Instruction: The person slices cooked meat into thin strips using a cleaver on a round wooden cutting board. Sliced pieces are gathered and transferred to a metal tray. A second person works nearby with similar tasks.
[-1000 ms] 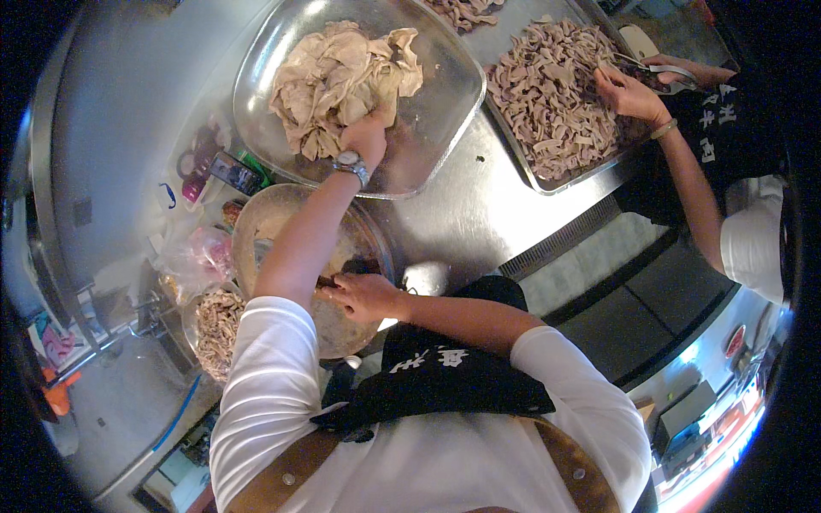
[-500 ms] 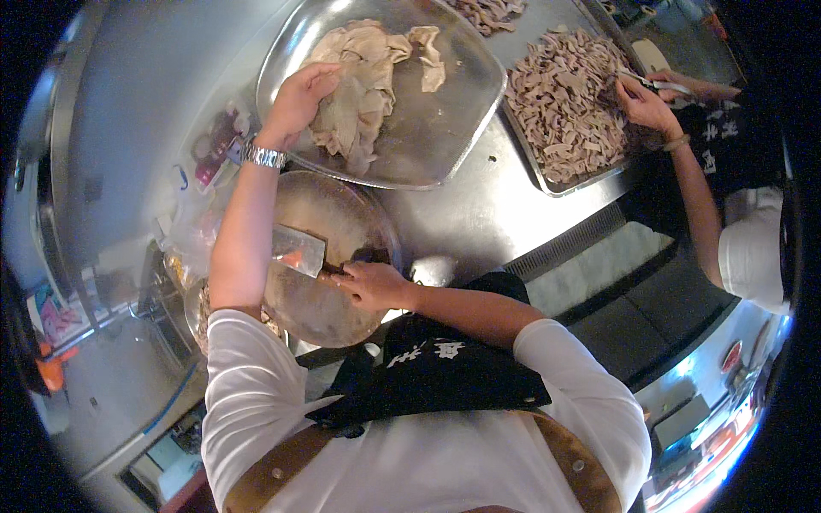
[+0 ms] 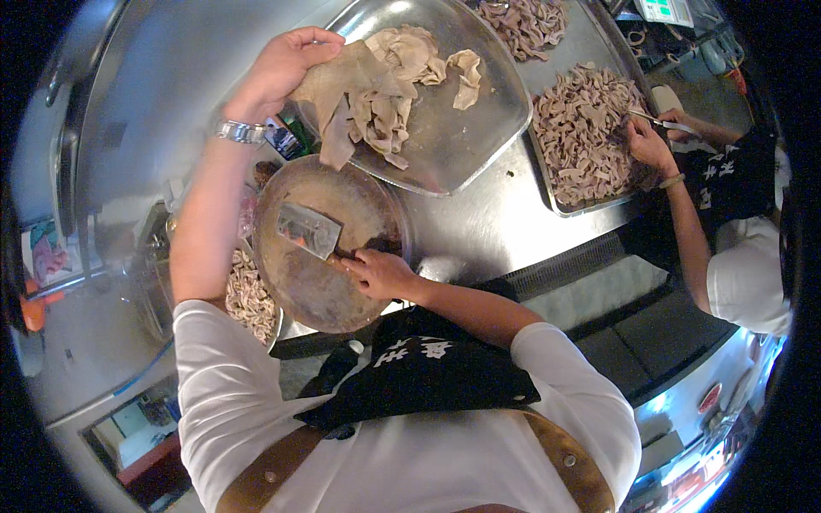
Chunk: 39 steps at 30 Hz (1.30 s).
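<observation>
My left hand [image 3: 286, 68] is closed on the edge of a pale, floppy sheet of meat, perhaps tripe [image 3: 338, 85]. This sheet hangs over the near left rim of a large metal tray [image 3: 449, 158], its lower end close to the round chopping block [image 3: 316, 299]. More pale pieces [image 3: 404, 53] lie in the tray, and one smaller piece [image 3: 466, 79] sits apart to their right. My right hand [image 3: 380, 274] grips the wooden handle of a cleaver [image 3: 310, 229], whose broad blade is over the block.
Left of the block stands a container of cut strips [image 3: 248, 295]. At the right, a co-worker's hand [image 3: 650, 150] is over a second tray [image 3: 590, 205] heaped with strips, and scissors [image 3: 647, 118] are in their other hand. A scale [image 3: 665, 12] stands at the far right.
My left hand has lifted a sheet off the pile and drawn it up and left to the tray's rim. The cleaver stays over the block. The whole view has shifted slightly.
</observation>
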Tool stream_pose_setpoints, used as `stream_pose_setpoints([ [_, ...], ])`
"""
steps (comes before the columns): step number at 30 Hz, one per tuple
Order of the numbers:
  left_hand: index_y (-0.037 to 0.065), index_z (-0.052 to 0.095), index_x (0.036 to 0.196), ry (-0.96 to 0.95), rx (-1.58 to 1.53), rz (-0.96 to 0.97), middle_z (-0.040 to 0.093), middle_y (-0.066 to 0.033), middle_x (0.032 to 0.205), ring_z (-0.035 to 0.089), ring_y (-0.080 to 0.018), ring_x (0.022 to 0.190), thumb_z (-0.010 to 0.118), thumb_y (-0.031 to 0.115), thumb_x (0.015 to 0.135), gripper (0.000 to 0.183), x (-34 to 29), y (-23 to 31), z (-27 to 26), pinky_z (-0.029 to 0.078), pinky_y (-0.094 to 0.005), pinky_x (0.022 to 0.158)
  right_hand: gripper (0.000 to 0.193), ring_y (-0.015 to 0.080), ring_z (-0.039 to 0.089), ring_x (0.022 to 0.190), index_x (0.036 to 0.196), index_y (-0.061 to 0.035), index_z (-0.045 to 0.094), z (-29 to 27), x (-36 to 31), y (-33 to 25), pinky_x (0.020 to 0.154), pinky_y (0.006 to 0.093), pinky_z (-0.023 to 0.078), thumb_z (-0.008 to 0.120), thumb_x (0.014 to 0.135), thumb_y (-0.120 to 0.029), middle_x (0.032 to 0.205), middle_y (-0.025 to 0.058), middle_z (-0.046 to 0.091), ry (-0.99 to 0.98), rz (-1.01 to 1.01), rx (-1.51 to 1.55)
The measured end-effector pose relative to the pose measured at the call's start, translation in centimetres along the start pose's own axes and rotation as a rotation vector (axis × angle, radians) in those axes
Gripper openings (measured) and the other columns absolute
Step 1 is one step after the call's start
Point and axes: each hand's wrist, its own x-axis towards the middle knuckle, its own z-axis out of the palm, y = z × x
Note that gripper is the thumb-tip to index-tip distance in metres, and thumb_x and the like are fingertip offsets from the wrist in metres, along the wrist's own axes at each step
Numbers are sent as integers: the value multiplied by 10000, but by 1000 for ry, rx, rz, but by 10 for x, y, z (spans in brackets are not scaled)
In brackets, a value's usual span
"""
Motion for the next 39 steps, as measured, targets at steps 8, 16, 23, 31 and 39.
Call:
stream_pose_setpoints([
  [8, 42, 679, 1067, 52, 203, 40, 677, 11, 956, 612, -61, 826, 681, 223, 945, 219, -42, 47, -43, 513, -234, 754, 596, 349, 621, 945, 1356, -115, 541, -11, 0, -11, 769, 457, 536, 682, 789, -233, 1085, 155, 553, 5, 8, 8],
  [16, -3, 702, 999, 116, 181, 68, 713, -47, 942, 653, -113, 850, 700, 72, 900, 123, -84, 104, -64, 529, -248, 783, 604, 351, 606, 993, 1356, -103, 547, -5, 1, -6, 787, 450, 528, 690, 785, -236, 1094, 166, 552, 18, -3, -29],
  [23, 17, 683, 986, 233, 186, 139, 696, -30, 900, 646, -100, 800, 699, 72, 906, 99, -109, 153, -78, 527, -223, 730, 591, 354, 603, 1001, 1339, -98, 558, -10, 3, -11, 796, 446, 529, 696, 782, -239, 1105, 174, 552, -45, 32, -58],
  [31, 19, 674, 996, 352, 117, 323, 705, -45, 907, 669, -117, 776, 681, 94, 925, 104, -127, 184, -79, 556, -235, 698, 607, 356, 608, 1031, 1355, -95, 533, -7, 3, -13, 809, 460, 541, 700, 789, -243, 1139, 172, 566, -22, 47, -80],
  [39, 13, 657, 1020, 437, 173, 279, 703, -49, 921, 679, -115, 792, 693, 87, 914, 134, -191, 176, -92, 562, -233, 703, 728, 368, 654, 1016, 1460, -71, 393, -1, 31, -18, 811, 481, 553, 666, 807, -243, 1229, 207, 605, -113, 109, -207],
])
